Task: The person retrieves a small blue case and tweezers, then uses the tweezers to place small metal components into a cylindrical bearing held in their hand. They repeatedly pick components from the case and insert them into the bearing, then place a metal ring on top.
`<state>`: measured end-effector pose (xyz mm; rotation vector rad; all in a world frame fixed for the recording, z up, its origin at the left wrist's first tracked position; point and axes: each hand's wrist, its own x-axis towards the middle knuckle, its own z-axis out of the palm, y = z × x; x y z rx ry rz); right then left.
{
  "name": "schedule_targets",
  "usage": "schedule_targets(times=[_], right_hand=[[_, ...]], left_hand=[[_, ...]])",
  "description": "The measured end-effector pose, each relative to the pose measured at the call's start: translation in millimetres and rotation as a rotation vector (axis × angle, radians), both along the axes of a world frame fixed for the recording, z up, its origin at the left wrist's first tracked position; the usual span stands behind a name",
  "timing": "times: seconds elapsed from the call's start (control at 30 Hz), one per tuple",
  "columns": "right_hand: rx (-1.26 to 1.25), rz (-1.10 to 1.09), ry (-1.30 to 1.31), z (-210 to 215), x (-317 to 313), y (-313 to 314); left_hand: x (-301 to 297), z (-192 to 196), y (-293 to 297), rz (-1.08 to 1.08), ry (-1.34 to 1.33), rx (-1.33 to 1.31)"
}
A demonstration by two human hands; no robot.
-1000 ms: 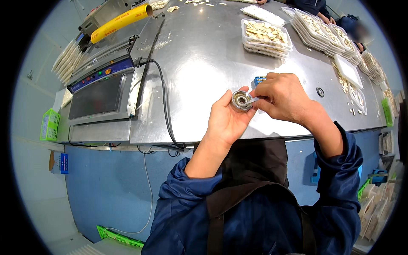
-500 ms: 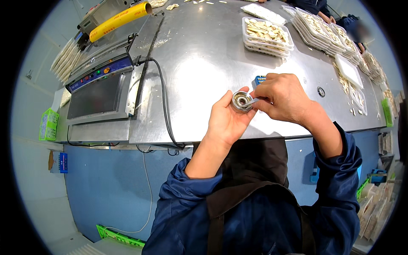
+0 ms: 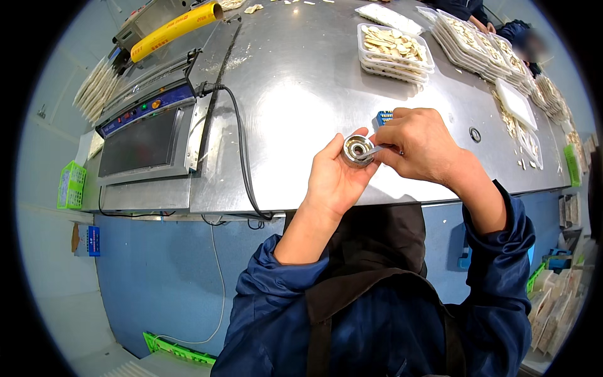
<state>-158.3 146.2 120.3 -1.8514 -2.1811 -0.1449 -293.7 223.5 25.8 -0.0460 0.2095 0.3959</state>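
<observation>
In my left hand (image 3: pixel 334 183) rests a round, shiny metal part (image 3: pixel 349 157), cup-shaped, with a ring-like hub and hole at its centre. The fingers and thumb curl around its rim, and it faces upward above the front of the steel table. My right hand (image 3: pixel 426 146) pinches a thin, flat metal tool (image 3: pixel 377 149), whose tip reaches into the cup near the hub. What kind of tool it is cannot be made out. Just beyond the right hand sits a small blue case (image 3: pixel 383 117), partly hidden by the fingers. A dark metal ring (image 3: pixel 475 135) lies farther right.
A sealing machine (image 3: pixel 141 141) with a black cable (image 3: pixel 242 144) stands at left, a yellow roll (image 3: pixel 176 31) behind it. Trays of pale slices (image 3: pixel 396 53) are stacked at the back; more trays (image 3: pixel 468 41) and a white lid (image 3: pixel 516 105) are at right. A person (image 3: pixel 461 9) works far right.
Both hands hold almost the same position. The metal part in my left hand and the tool in my right have barely shifted.
</observation>
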Motion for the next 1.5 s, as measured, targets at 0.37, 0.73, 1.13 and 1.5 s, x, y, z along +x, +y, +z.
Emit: schedule_targets(times=[0.37, 0.73, 1.13, 1.5], right_hand=[[-0.017, -0.005, -0.019, -0.1, -0.6, -0.1], [0.036, -0.014, -0.023, -3.5, 1.1, -0.6], [-0.007, -0.027, -0.015, -0.1, -3.2, -2.1], [0.023, -0.398, 0.669, -31.4, -40.3, -44.3]], left_hand=[[0.4, 0.5, -0.8, 0.002, 0.022, 0.022], [0.4, 0.8, -2.1, 0.012, 0.004, 0.01], [-0.8, 1.0, -2.5, 0.018, 0.036, 0.017], [-5.4, -0.1, 2.9, 0.298, -0.064, -0.019]])
